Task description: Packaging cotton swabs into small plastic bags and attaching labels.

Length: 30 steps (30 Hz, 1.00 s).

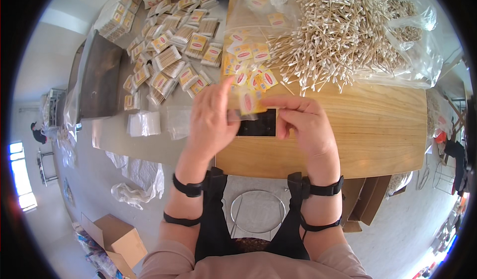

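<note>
Over wooden table (367,130), both hands' fingers (278,102) pinch one small yellow-labelled clear packet (247,102).

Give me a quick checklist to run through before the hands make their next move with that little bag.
1. Small clear bag with yellow label held by both hands: ok.
2. Left hand gripping its left edge: ok.
3. Right hand pinching its right side: ok.
4. Bag mouth open: cannot tell.
5. Cotton swab pile close ahead on the wooden table: ok.
6. Loose yellow labels near the hands: ok.
</note>
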Available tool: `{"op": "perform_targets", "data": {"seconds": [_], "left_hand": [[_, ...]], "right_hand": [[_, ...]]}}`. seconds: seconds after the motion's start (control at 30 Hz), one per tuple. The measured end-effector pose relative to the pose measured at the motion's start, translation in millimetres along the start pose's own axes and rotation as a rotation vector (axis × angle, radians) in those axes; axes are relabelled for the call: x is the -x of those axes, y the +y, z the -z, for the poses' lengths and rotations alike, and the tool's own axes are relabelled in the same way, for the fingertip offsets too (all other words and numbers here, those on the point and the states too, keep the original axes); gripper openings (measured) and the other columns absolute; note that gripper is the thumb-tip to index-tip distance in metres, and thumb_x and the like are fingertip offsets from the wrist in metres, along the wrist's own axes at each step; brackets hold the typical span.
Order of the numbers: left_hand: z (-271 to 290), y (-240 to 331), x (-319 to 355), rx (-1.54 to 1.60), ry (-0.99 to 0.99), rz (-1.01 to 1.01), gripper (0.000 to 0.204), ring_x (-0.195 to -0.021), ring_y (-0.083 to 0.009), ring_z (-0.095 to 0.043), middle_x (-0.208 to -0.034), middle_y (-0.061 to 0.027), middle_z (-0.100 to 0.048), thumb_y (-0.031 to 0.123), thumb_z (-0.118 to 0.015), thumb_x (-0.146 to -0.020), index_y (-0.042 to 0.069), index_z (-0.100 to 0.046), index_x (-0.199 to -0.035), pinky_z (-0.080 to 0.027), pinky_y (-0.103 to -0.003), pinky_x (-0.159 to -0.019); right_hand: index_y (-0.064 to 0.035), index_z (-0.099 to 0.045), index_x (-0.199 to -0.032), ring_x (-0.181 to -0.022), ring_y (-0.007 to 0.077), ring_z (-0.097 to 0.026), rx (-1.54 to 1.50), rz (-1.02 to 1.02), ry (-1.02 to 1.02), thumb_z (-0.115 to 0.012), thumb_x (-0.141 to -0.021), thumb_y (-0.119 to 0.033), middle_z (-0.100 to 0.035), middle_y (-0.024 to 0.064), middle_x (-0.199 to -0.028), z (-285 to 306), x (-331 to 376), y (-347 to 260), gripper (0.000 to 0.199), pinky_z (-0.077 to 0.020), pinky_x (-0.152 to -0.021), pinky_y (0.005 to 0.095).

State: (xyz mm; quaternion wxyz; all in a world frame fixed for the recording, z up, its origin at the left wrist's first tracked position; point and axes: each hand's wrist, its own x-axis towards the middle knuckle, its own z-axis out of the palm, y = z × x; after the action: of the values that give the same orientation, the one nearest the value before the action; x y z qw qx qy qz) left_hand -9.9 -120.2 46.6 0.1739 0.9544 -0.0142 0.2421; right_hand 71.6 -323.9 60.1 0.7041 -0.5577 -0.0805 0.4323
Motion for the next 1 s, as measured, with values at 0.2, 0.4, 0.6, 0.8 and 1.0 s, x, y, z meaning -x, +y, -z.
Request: {"op": "perform_targets", "data": {"seconds": [0.2,0.4,0.6,0.8,1.0], "left_hand": [[48.2,-75.8,24.3,-0.076,-0.233,0.169,0.068,-0.114,-0.0356,-0.052,-0.113,-0.0152,-0.056,-0.004,-0.059,-0.062,0.007,-0.051,-0.129,-0.038,-0.046,-0.103],[51.2,-121.9,52.9,-0.172,-0.489,0.121,0.068,-0.121,-0.0351,-0.048,-0.122,-0.0145,-0.054,0.000,-0.062,-0.063,0.008,-0.052,-0.129,-0.036,-0.044,-0.107],[59.2,-116.0,54.7,-0.169,-0.592,0.125,0.075,-0.133,-0.0340,-0.039,-0.142,-0.0126,-0.043,0.020,-0.079,-0.067,0.010,-0.050,-0.135,-0.030,-0.044,-0.114],[43.4,-97.7,16.2,-0.013,-0.330,-0.002,0.067,-0.126,-0.0345,-0.048,-0.138,-0.0127,-0.050,0.018,-0.080,-0.073,0.009,-0.051,-0.134,-0.039,-0.043,-0.106],[-13.5,-63.7,-49.5,0.136,-0.190,-0.152,0.047,-0.110,-0.0320,-0.058,-0.122,-0.0117,-0.060,0.011,-0.077,-0.077,0.005,-0.060,-0.121,-0.048,-0.039,-0.093]], "right_hand": [[0.0018,-0.064,-0.093,-0.073,0.0046,-0.058,0.231,0.315,0.557,-0.067,-0.085,0.003,-0.065,0.0024,-0.083,10.5,-11.9,10.6,0.009,-0.0492,-0.062,0.0210],[0.0049,-0.056,-0.108,-0.084,0.0091,-0.061,0.090,0.362,0.501,-0.061,-0.088,0.006,-0.062,0.0083,-0.099,6.0,-19.9,13.7,0.020,-0.0566,-0.073,0.0248],[0.0044,-0.058,-0.110,-0.080,0.0106,-0.063,-0.013,0.287,0.439,-0.057,-0.093,0.001,-0.064,0.0088,-0.096,2.4,-22.0,15.4,0.017,-0.0578,-0.071,0.0256],[-0.0019,-0.057,-0.113,-0.077,0.0113,-0.065,0.297,0.235,0.489,-0.060,-0.091,-0.001,-0.063,0.0050,-0.082,9.4,-22.4,18.0,0.023,-0.0529,-0.065,0.0264],[-0.0053,-0.061,-0.109,-0.072,0.0235,-0.064,0.609,0.324,0.664,-0.064,-0.086,-0.001,-0.063,0.0101,-0.079,-3.3,-28.8,21.0,0.023,-0.0500,-0.068,0.0357]]}}
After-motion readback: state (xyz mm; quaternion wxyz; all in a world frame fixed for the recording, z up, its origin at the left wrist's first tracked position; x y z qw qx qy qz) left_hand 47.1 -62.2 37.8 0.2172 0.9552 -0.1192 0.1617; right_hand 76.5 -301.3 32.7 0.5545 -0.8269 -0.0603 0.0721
